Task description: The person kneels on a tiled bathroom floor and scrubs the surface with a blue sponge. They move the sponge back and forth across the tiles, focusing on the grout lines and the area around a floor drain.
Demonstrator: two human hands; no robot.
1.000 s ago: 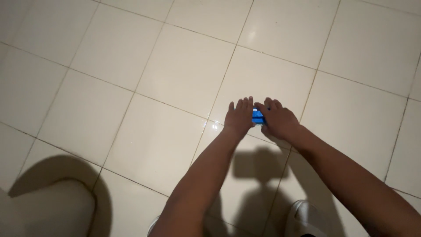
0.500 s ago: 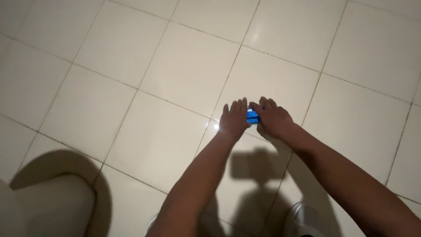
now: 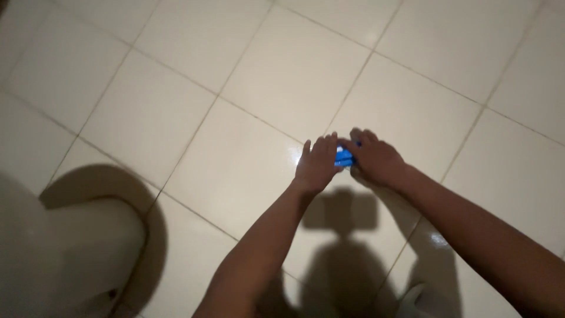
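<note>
left hand: fingers spread, touching blue thing | right hand: curled over it | blue thing: on tiled floor, between hands, mostly hidden; long axis unclear

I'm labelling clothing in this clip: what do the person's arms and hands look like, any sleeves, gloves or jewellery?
Both forearms are bare as far as the picture shows, with no sleeves visible. The left hand and right hand wear no gloves; no watch or ring is visible in this dim light.

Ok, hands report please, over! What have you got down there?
Left hand and right hand both down on small blue object, grip unclear. Object on tiled floor. Nothing blocking; pale rounded fixture off left.
</note>
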